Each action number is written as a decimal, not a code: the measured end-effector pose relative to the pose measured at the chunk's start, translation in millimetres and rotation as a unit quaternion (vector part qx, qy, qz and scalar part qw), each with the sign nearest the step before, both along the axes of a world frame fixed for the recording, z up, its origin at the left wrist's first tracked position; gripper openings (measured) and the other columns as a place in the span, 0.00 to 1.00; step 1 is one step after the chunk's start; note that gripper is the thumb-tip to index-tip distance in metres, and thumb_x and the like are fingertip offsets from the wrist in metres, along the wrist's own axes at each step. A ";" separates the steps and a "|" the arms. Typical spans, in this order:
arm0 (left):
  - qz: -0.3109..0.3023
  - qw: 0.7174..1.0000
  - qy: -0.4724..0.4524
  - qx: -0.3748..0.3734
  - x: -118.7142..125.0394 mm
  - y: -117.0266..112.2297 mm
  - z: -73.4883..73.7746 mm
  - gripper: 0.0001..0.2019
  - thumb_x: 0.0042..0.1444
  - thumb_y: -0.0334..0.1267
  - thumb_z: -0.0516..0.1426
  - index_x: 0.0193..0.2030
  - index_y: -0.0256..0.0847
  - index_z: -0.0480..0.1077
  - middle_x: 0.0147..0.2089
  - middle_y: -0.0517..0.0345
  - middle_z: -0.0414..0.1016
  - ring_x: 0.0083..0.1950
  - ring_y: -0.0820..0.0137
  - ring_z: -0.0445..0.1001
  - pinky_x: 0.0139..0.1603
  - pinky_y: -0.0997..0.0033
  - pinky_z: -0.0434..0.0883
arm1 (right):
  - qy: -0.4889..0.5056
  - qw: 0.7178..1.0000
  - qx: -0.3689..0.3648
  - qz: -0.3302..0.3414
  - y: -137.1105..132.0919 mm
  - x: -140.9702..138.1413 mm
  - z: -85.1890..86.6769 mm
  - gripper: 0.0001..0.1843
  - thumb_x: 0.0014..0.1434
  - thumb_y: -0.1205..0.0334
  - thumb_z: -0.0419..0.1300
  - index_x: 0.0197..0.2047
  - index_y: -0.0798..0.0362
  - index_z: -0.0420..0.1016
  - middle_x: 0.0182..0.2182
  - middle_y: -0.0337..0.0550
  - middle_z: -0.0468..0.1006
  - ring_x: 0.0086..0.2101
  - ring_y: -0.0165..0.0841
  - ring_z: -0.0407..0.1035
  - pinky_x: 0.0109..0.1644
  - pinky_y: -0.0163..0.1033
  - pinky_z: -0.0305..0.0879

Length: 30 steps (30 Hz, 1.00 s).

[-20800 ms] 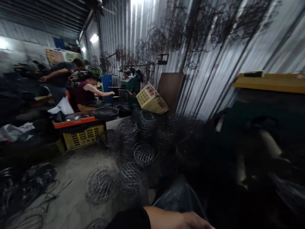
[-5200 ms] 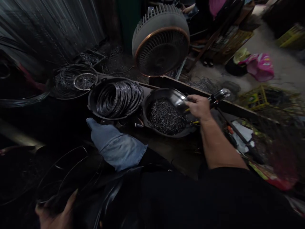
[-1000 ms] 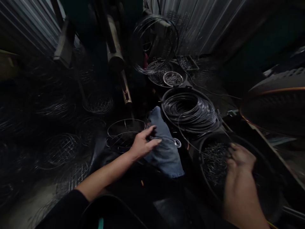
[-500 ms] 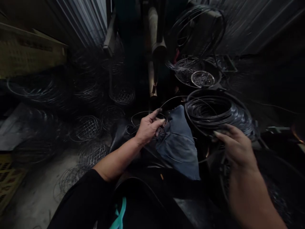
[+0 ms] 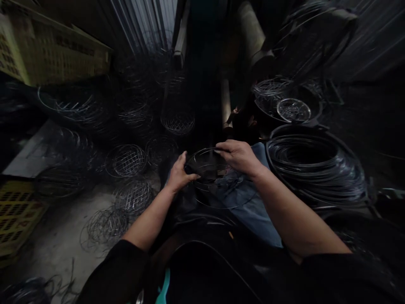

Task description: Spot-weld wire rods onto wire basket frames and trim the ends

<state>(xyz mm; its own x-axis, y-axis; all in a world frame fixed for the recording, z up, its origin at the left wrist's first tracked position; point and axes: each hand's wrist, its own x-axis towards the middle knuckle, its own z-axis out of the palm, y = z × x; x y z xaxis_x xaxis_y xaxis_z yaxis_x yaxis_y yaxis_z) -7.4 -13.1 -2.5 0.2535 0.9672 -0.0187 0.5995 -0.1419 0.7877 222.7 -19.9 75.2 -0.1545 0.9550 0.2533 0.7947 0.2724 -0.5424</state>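
Dim workshop of corrugated metal sheeting and grey concrete floor. At far left, a yellow crate high up and a second yellow crate lower down. Then round wire grids, scattered near one another over the floor. Next, the left hand — thumb and forefinger spread apart around the left edge of a thin wire ring; hard to tell whether touching. Between both hands, that same ring, partly above a blue cloth. Just to the right, the right hand, with thumb and fingers pinched on the ring's far rim. Farther right, a dark tub full of coiled wire — and beyond, a small round bowl of metal pieces.
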 end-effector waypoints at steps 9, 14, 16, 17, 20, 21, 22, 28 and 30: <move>-0.081 0.992 -0.033 0.088 2.7 23.0 7.8 0.40 0.39 0.31 0.68 0.63 0.38 0.64 0.57 0.48 0.72 0.57 0.60 0.72 0.61 0.61 0.68 | 0.158 0.987 -0.012 0.038 10.5 7.3 34.4 0.08 0.55 0.64 0.62 0.36 0.51 0.83 0.31 0.41 0.79 0.32 0.32 0.73 0.38 0.36 0.67; -0.116 0.961 -0.003 0.251 12.5 47.2 43.7 0.38 0.46 0.34 0.65 0.66 0.42 0.61 0.61 0.48 0.70 0.61 0.60 0.68 0.63 0.58 0.65 | 0.219 0.973 -0.051 0.046 10.0 32.7 36.0 0.08 0.53 0.57 0.64 0.34 0.50 0.82 0.30 0.41 0.78 0.31 0.31 0.72 0.35 0.36 0.68; -0.122 0.946 0.021 0.298 19.2 54.2 47.5 0.33 0.49 0.33 0.63 0.64 0.44 0.64 0.61 0.48 0.69 0.61 0.59 0.67 0.62 0.56 0.65 | 0.243 0.968 -0.059 0.026 12.6 41.5 24.5 0.08 0.52 0.57 0.65 0.32 0.51 0.82 0.29 0.41 0.77 0.30 0.31 0.71 0.34 0.36 0.67; -0.124 0.939 0.030 0.318 23.0 57.1 46.9 0.29 0.50 0.33 0.63 0.61 0.45 0.67 0.60 0.48 0.69 0.61 0.59 0.67 0.62 0.55 0.66 | 0.259 0.964 -0.058 0.011 14.3 44.8 18.1 0.08 0.51 0.57 0.66 0.32 0.51 0.82 0.28 0.40 0.77 0.30 0.31 0.71 0.34 0.36 0.67; -0.129 0.923 0.046 0.359 35.9 64.2 40.7 0.17 0.52 0.33 0.62 0.51 0.45 0.76 0.61 0.47 0.68 0.61 0.57 0.67 0.61 0.52 0.67 | 0.324 0.944 -0.044 -0.050 19.8 51.7 2.6 0.08 0.48 0.57 0.68 0.31 0.51 0.82 0.27 0.39 0.75 0.29 0.30 0.69 0.32 0.36 0.64; -0.131 0.920 0.048 0.365 40.5 66.3 38.9 0.15 0.53 0.34 0.62 0.48 0.46 0.77 0.61 0.47 0.68 0.61 0.56 0.67 0.60 0.51 0.67 | 0.347 0.934 -0.038 -0.074 21.6 53.8 -1.0 0.09 0.47 0.56 0.69 0.31 0.52 0.82 0.26 0.39 0.74 0.28 0.29 0.68 0.31 0.36 0.63; -0.133 0.919 0.050 0.368 45.2 68.2 37.8 0.13 0.53 0.35 0.62 0.47 0.46 0.78 0.61 0.47 0.68 0.61 0.56 0.66 0.60 0.50 0.67 | 0.367 0.925 -0.032 -0.096 23.4 56.3 -4.1 0.09 0.45 0.56 0.69 0.30 0.52 0.82 0.25 0.38 0.73 0.28 0.29 0.67 0.30 0.35 0.62; -0.152 0.905 0.057 0.393 69.2 79.4 41.4 0.14 0.53 0.33 0.61 0.48 0.46 0.77 0.62 0.46 0.68 0.63 0.55 0.65 0.62 0.46 0.64 | 0.426 0.885 0.067 -0.177 31.5 73.3 -20.6 0.05 0.44 0.60 0.71 0.26 0.50 0.81 0.24 0.36 0.72 0.27 0.27 0.66 0.30 0.34 0.59; -0.157 0.895 0.055 0.413 74.3 83.5 42.3 0.16 0.53 0.31 0.61 0.48 0.46 0.77 0.62 0.45 0.68 0.63 0.55 0.65 0.63 0.46 0.63 | 0.436 0.876 0.102 -0.178 33.6 75.6 -22.9 0.04 0.44 0.62 0.71 0.26 0.49 0.81 0.24 0.35 0.73 0.27 0.27 0.66 0.30 0.34 0.60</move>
